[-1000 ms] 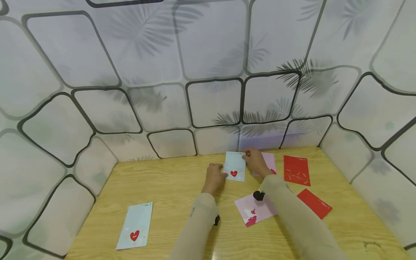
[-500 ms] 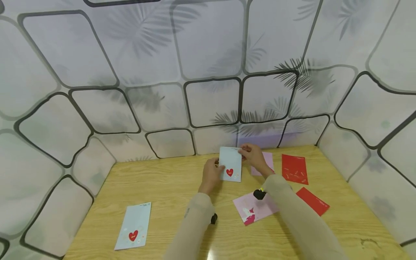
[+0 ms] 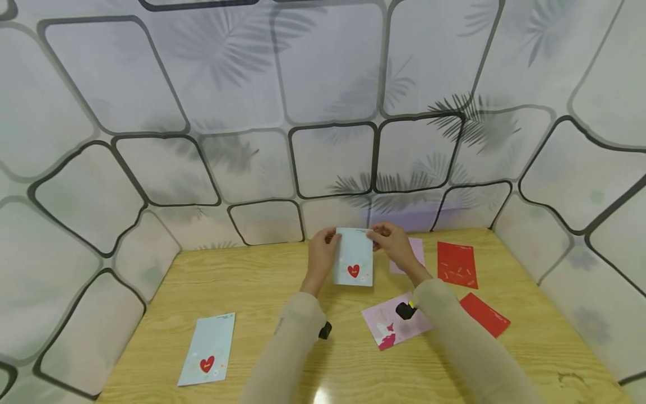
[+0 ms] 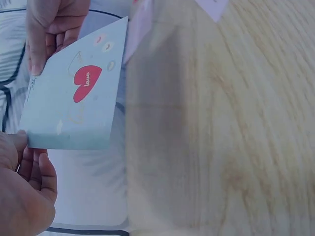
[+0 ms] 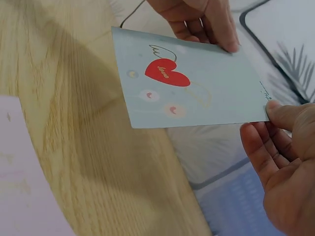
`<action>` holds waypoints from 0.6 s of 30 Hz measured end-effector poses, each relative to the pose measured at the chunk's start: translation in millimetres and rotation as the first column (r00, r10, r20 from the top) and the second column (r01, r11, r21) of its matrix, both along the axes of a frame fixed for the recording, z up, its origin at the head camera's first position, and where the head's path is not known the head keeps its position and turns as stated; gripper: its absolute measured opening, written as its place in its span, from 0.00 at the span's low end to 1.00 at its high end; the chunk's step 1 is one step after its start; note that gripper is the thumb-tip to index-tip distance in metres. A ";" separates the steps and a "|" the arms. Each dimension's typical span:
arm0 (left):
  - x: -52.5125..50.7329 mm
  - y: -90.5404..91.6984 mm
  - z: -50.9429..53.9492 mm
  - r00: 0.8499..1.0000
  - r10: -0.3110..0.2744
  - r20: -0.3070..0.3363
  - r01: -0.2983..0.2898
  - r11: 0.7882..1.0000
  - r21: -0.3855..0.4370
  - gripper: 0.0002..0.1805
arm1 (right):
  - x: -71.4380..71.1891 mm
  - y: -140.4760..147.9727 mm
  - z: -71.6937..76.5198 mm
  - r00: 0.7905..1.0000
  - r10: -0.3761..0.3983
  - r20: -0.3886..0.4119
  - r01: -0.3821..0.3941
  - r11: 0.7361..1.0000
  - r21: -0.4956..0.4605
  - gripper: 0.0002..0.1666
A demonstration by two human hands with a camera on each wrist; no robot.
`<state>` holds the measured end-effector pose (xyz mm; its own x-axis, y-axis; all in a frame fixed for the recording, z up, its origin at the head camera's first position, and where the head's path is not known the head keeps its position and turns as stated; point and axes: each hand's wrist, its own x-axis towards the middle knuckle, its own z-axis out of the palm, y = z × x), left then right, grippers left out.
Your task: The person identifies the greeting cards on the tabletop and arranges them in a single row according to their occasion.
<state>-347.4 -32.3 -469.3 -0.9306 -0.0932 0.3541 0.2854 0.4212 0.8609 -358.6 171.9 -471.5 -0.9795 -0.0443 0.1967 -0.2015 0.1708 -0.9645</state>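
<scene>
Pinching a blue card [image 3: 355,251] by its top corners, left hand [image 3: 320,257] and right hand [image 3: 397,247] hold it above the tabletop [image 3: 262,286], lifted but not yet set down.

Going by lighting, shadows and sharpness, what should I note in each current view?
Head: a small white glare spot on the light yellow wood-grain table; fine print atop the raised pale blue rectangular paper card too small to read. Left wrist: cool tint, broad shadow on the table, "love" legible. Right wrist: soft-edged shadow, "love" legible, pale pink paper card indistinct and cropped.
</scene>
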 end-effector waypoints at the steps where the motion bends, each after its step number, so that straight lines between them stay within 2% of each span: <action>1: 0.6 -1.0 1.8 1.000 0.007 -0.014 -0.007 1.000 0.003 0.11 | 2.3 -1.3 1.7 1.000 0.000 -0.007 0.000 1.000 -0.013 0.15; 4: 3.3 -4.6 7.2 0.999 0.024 -0.033 -0.024 1.000 0.019 0.10 | 8.6 -5.6 7.0 0.999 0.005 -0.035 -0.007 0.999 -0.053 0.15; 11: 14.9 -14.4 20.7 1.000 0.026 -0.005 -0.026 0.998 0.057 0.09 | 24.2 -15.0 20.0 0.999 0.019 -0.032 -0.023 0.991 -0.133 0.13; 18: 26.2 -23.0 28.8 0.999 0.029 0.020 -0.030 0.996 0.082 0.10 | 51.0 -25.3 44.2 0.999 0.052 -0.014 -0.054 0.983 -0.175 0.14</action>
